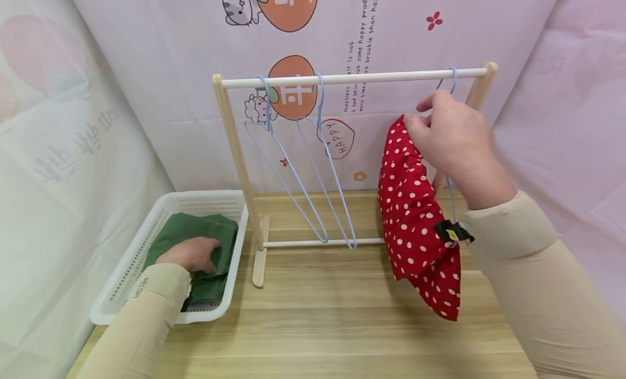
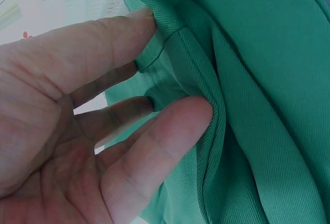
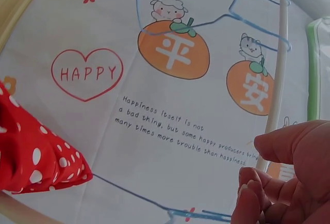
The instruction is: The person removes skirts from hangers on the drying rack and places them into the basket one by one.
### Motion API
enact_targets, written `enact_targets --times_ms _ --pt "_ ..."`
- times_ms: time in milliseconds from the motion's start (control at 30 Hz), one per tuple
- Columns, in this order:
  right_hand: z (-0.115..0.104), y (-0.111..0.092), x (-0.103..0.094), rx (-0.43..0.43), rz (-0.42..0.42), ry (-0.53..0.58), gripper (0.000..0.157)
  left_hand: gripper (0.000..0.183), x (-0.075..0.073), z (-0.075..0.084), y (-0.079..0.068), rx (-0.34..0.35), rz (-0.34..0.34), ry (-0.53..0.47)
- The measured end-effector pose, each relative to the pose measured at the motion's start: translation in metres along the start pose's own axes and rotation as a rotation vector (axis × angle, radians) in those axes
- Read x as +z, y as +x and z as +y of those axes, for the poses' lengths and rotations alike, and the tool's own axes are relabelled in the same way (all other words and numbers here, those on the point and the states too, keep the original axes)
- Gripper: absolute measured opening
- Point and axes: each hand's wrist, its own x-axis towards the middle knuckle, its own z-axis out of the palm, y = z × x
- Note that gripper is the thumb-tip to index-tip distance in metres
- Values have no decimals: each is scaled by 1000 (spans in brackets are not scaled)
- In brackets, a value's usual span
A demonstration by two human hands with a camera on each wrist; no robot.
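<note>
A red garment with white polka dots [image 1: 408, 205] hangs from a light blue hanger [image 1: 454, 77] at the rack's right end. My right hand [image 1: 452, 134] is beside the hanger's hook, above the garment's top edge. In the right wrist view its loosely bent fingers [image 3: 281, 182] hold nothing, and the hanger wire is a little apart from them. My left hand [image 1: 193, 254] reaches into a white basket [image 1: 166, 197] and touches green cloth [image 1: 195, 227]. In the left wrist view its thumb and fingers are spread against the folds of the green cloth [image 2: 268, 79], not closed together.
A small wooden rack with a white top rail [image 1: 362, 77] stands on the wood-grain table [image 1: 313, 324]. Two blue hangers [image 1: 293, 172] without clothes hang on its left half. A printed white sheet [image 1: 195, 124] covers the wall behind, with more sheeting on both sides.
</note>
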Motion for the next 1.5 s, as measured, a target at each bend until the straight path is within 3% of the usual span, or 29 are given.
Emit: enact_targets --times_ms 133,367,667,833,1067,1333,1500 --pt "9 0 -1 16 30 -27 58 70 0 -1 0 0 -4 -14" --pt "25 -1 1 114 60 -69 59 69 0 -3 1 12 4 -13" --pt "39 3 10 121 -79 -131 75 67 0 -5 1 36 15 -18" --pt "46 5 16 83 -97 -168 59 66 -1 -3 0 40 21 -14" --pt "50 8 22 92 -110 -186 36 65 -3 -1 -2 36 24 -23" --pt "46 9 22 98 -139 -207 31 64 -9 -1 0 86 53 66" --pt "46 8 23 77 -137 -218 25 65 -13 -1 3 127 129 149"
